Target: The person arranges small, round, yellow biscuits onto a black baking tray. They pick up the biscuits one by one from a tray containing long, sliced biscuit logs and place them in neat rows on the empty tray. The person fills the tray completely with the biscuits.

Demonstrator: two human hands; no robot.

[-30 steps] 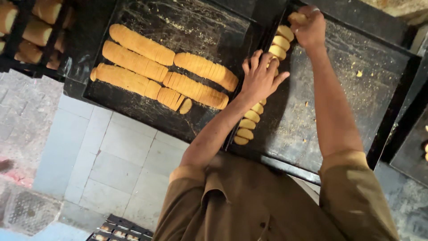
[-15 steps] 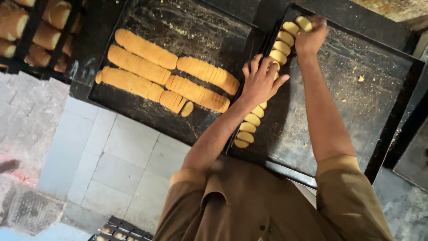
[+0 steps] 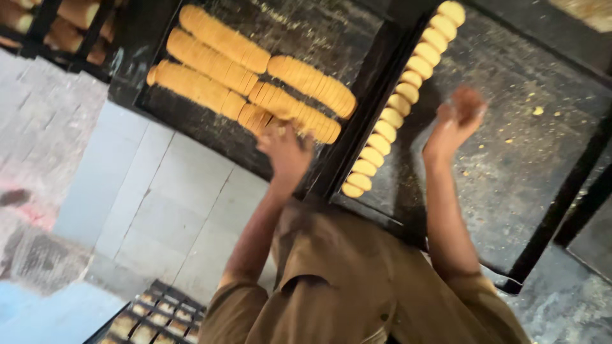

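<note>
**A:** So where are the hands at in this shot?

**B:** The left hand [image 3: 287, 150] is over the near end of the stacked biscuit rows [image 3: 255, 83] on the left tray [image 3: 191, 130], fingers curled right at the last row's end. It's blurry, so I can't tell if it's actually gripping any slices or just touching them. The right hand [image 3: 456, 118] is up over the right tray [image 3: 542, 165], fingers loosely bent, holding nothing as far as I can see, though that one's smeared too.

**A:** And the pieces already laid out?

**B:** There's a line of flat biscuit slices [image 3: 398, 102] along the left edge of the right tray, overlapping like shingles from the near corner up to the far one. The right hand sits just beside that line, not on it. Crumbs are scattered over the rest of that tray.

**A:** Anything else around?

**B:** Pale tiled floor [image 3: 127, 191] below the trays, a rack with loaves [image 3: 70, 16] top left, and a crate of small baked pieces [image 3: 150, 322] at the bottom. The person wears a brown shirt [image 3: 357, 280].
</note>
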